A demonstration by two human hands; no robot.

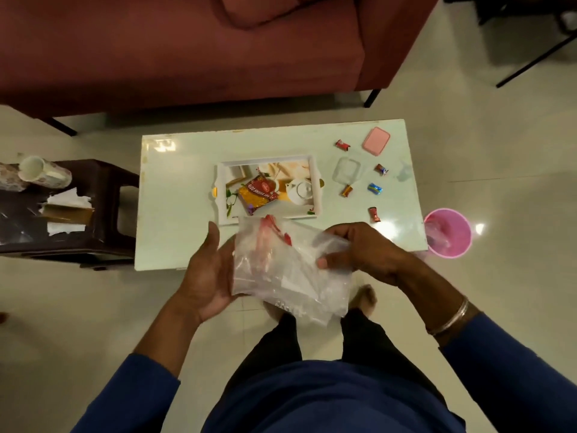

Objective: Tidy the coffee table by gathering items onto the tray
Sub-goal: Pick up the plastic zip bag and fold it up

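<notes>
I hold a clear plastic bag with red print in front of me, over the near edge of the white coffee table. My left hand cups its left side and my right hand pinches its right edge. Beyond the bag, a white printed tray sits mid-table with a red and gold snack packet lying in it. To the tray's right lie several wrapped candies, a clear plastic box and a pink lid.
A pink bin stands on the floor at the table's right end. A dark side table at left carries tissues and a mug. A maroon sofa runs behind the table. My feet are below the bag.
</notes>
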